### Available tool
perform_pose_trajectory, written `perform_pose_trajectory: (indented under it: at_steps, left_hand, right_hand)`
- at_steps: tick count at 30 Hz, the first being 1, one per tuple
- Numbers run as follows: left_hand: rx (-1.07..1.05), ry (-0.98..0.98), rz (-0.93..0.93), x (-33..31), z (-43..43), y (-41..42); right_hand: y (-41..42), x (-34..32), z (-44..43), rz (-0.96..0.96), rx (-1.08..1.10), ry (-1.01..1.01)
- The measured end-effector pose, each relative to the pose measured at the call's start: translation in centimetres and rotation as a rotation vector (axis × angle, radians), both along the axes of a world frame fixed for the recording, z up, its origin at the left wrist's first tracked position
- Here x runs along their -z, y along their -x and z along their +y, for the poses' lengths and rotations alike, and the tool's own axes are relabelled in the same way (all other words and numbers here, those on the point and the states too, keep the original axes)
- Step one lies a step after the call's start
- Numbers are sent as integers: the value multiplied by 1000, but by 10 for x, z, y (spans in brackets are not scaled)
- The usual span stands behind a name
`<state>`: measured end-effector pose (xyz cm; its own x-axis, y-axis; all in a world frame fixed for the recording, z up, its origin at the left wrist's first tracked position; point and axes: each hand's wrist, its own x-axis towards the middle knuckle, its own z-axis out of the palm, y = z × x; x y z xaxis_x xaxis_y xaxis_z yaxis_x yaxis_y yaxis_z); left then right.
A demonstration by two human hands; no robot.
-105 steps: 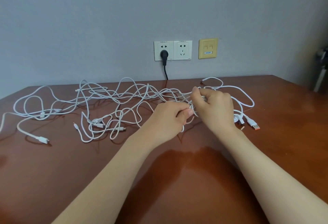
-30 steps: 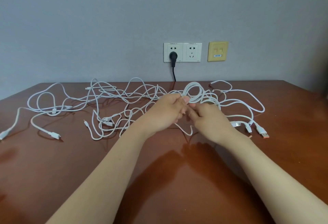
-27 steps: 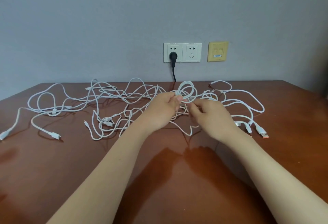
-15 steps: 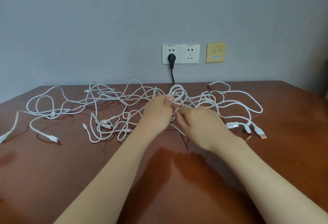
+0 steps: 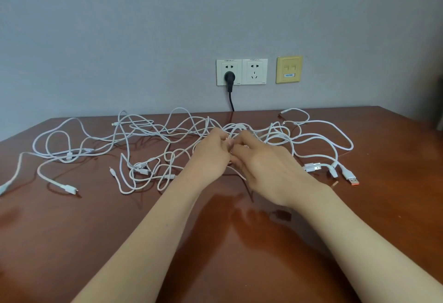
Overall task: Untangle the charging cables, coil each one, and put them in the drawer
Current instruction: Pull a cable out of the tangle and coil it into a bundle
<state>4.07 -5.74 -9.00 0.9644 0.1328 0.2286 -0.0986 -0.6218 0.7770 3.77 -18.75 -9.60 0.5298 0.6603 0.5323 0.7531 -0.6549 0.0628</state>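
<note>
- Pinching white strands in the middle of the cables, my left hand has its fingers curled in round them, knuckles up.
- My right hand sits just beside it, thumb and fingertips closed on strands at the same spot, so the two hands meet almost fingertip to fingertip.
- Which single cable each hand has, I cannot tell; the strands cross too thickly there.
- The cables lie in one loose tangle across the far half of the brown table, spreading well out to both sides of my hands.
- On my left, a long loop runs towards the table edge and ends in a small white connector lying flat.
- On my right, several ends lie close together, one of them an orange-tipped plug pointing towards me.
- My forearms are bare and reach in from the near edge.
- On the grey wall behind, a pair of white sockets carries a black plug in the left one, its cord dropping behind the table, with a yellow plate just to the right.
</note>
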Motion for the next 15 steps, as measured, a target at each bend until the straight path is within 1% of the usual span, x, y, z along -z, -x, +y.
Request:
perform_pose_trajectory:
  at_steps: [3, 5, 7, 10, 15]
  left_hand:
    - [73, -41, 3, 0, -2, 1]
    - [134, -53, 5, 2, -4, 1]
    - [181, 16, -3, 4, -4, -1]
    - [214, 112, -6, 5, -3, -2]
    - [252, 164, -40, 1, -5, 2]
  right_hand:
    - [3, -6, -2, -21, 26, -101]
    - [1, -8, -4, 35, 110, -159]
    - [-4, -8, -6, 135, 150, -246]
    - [-7, -10, -8, 237, 135, -429]
    - [-12, -15, -13, 346, 145, -635]
